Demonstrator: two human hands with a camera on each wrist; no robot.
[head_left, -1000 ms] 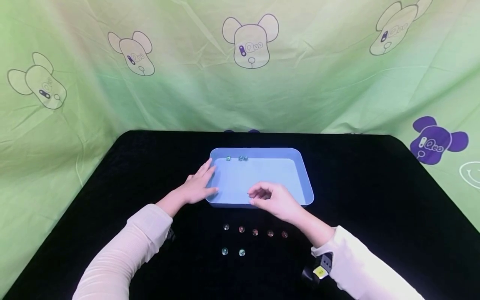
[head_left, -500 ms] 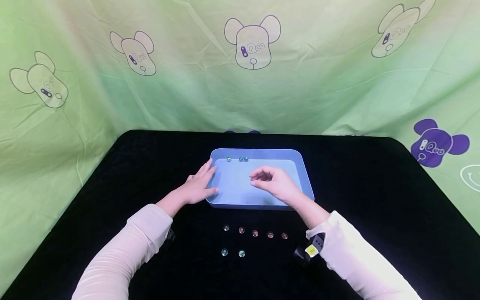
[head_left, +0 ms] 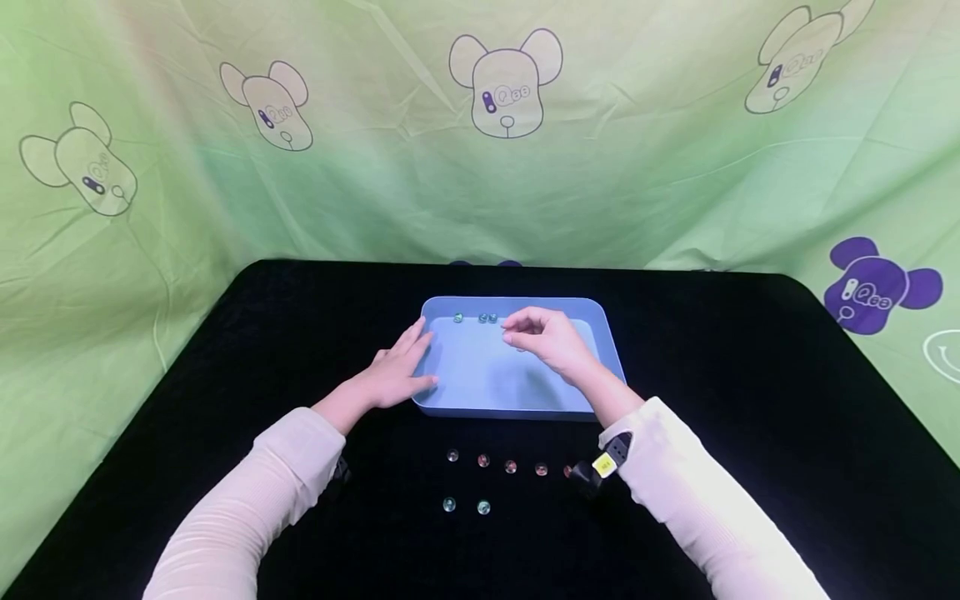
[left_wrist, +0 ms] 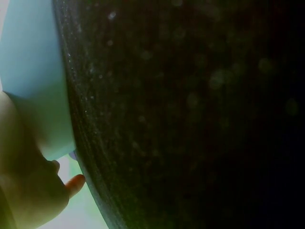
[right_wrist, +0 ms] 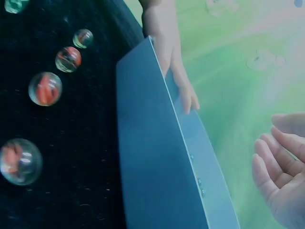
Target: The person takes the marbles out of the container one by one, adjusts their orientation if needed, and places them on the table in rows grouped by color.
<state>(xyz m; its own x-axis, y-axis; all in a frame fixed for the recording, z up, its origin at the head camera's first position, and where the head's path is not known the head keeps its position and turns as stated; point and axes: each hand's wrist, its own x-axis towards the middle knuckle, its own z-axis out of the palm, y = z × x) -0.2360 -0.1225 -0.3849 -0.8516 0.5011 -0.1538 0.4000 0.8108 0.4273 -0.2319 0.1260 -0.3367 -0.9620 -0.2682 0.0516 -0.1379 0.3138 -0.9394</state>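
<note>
Leftmost, the left hand (head_left: 392, 377) lies flat with straight fingers against the left wall of the blue tray (head_left: 525, 398), which sits mid-table on the black table (head_left: 750, 400); its grip is wide and clasps nothing. Along the tray's far wall rest three marbles (head_left: 481, 318). Just right of them, over the tray's far part, hovers the right hand (head_left: 551, 340), fingertips drawn together toward the thumb in a narrow grip; whether a marble sits between them cannot be told. Nearer than the tray, on the table, lie a row of marbles (head_left: 510, 466) and a pair of greenish marbles (head_left: 466, 505) nearer still.
</note>
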